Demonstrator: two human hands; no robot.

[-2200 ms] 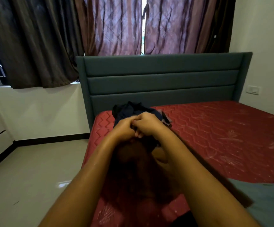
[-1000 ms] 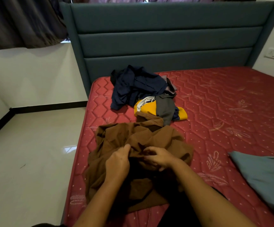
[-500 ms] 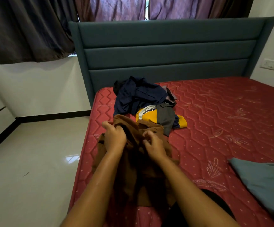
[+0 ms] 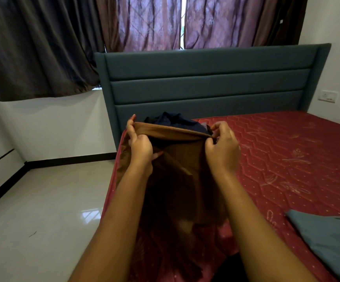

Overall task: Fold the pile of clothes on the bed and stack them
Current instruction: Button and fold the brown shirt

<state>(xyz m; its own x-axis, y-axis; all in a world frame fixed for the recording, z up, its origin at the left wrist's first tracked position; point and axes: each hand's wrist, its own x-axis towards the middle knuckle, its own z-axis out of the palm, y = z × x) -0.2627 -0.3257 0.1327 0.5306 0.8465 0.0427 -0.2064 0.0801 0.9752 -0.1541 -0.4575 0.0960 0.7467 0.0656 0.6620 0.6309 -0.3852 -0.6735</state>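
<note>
Bed (image 4: 287,159) carries it all, red mattress bare on the right; brown garment (image 4: 181,159) is now lifted off the mattress and hangs in front of the person, top edge pulled taut where half a second ago it was bunched low; rest of the pile (image 4: 175,121) sits behind it by the headboard, mostly hidden; left hand (image 4: 140,145) and right hand (image 4: 223,151) have spread apart, each pinching one end of that edge; probably straightening it out, first fold not yet made.

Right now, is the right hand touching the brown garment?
Touching. The head view shows the right hand pinching the top edge of the brown garment.
</note>
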